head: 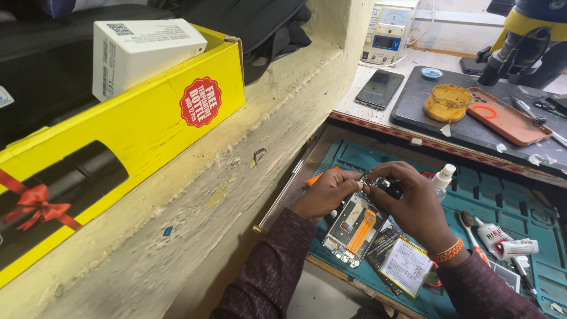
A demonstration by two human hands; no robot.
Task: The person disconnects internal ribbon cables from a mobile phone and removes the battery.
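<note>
As held, opened phone seemingly points up-right

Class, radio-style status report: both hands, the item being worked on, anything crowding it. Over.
Left hand and right hand both pinch a small part above the opened phone. Loose battery beside it on the teal mat. Nothing blocking.
</note>
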